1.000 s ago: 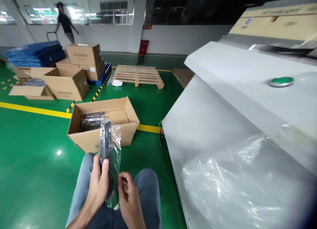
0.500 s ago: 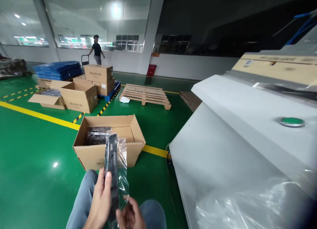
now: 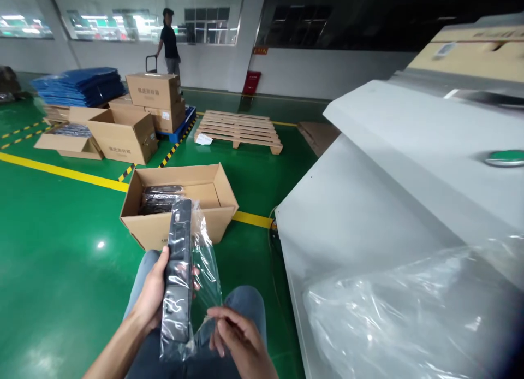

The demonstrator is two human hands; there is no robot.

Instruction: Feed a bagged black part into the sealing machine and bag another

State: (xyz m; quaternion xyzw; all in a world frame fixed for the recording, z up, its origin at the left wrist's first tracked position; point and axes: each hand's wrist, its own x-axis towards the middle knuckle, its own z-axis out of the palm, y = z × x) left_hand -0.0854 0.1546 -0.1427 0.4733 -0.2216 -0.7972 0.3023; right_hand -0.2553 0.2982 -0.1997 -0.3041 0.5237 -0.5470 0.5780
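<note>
A long black plastic part (image 3: 178, 270) lies inside a clear plastic bag (image 3: 208, 264), tilted upright above my lap. My left hand (image 3: 154, 291) is wrapped round it from the left, thumb along its edge and fingertips showing past its right side. The bag's loose, see-through flap spreads out to the right. At the lower edge of that flap is my right hand (image 3: 239, 338), its fingers curled and the index fingertip and thumb close together at the film. Just beyond stands an open cardboard box (image 3: 196, 226), with several bagged black parts (image 3: 161, 200) in its left side.
To my right is a large light-grey surface (image 3: 368, 215) with crumpled clear plastic (image 3: 393, 324) on it. A wooden pallet (image 3: 237, 129), more cardboard boxes (image 3: 123, 138) and stacked blue sheets (image 3: 79, 88) stand farther off. A person (image 3: 169, 43) holds a cart handle at the back.
The black part has turned its broad face towards me and come lower against my lap. My right hand has moved right, spreading the bag's flap outward. The view has tipped down.
</note>
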